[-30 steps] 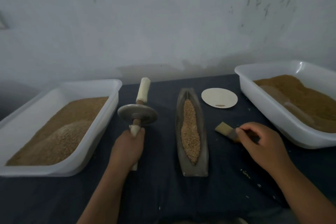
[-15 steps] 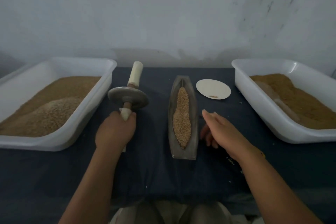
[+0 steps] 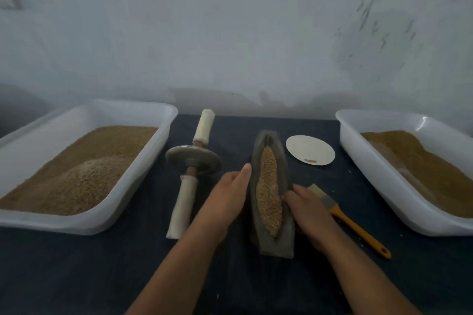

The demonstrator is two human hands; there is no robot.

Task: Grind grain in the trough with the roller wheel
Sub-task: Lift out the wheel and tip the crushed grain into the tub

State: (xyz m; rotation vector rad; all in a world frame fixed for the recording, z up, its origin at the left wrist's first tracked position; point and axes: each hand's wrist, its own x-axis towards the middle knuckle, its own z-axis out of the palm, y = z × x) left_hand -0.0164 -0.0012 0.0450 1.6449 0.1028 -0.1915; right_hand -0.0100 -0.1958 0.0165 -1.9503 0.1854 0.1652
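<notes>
Trough (image 3: 277,245): lies lengthwise at the centre of the table (image 3: 76,276), filled with grain (image 3: 268,192), between both hands.

Left fingers (image 3: 244,174): straight, held together, laid flat along the left wall, tips pointing far. Right fingers (image 3: 291,195): bent at the knuckles against the right wall; whether they hook the wall or only press it cannot be told.

The left hand (image 3: 225,202) and right hand (image 3: 309,212) bracket the near half. Both forearms run in from the near edge and converge on the trough.

Step in hand, as judged: square and seat the trough before rolling.
- Press equally from both sides so it does not twist.
- Keep it level so the grain stays in the channel.
- Keep fingertips outside the rim.

The roller wheel (image 3: 193,158) lies untouched just left of the left hand. Align the trough so the wheel can run its full length. A brush (image 3: 340,215) lies just right of the right hand.
</notes>
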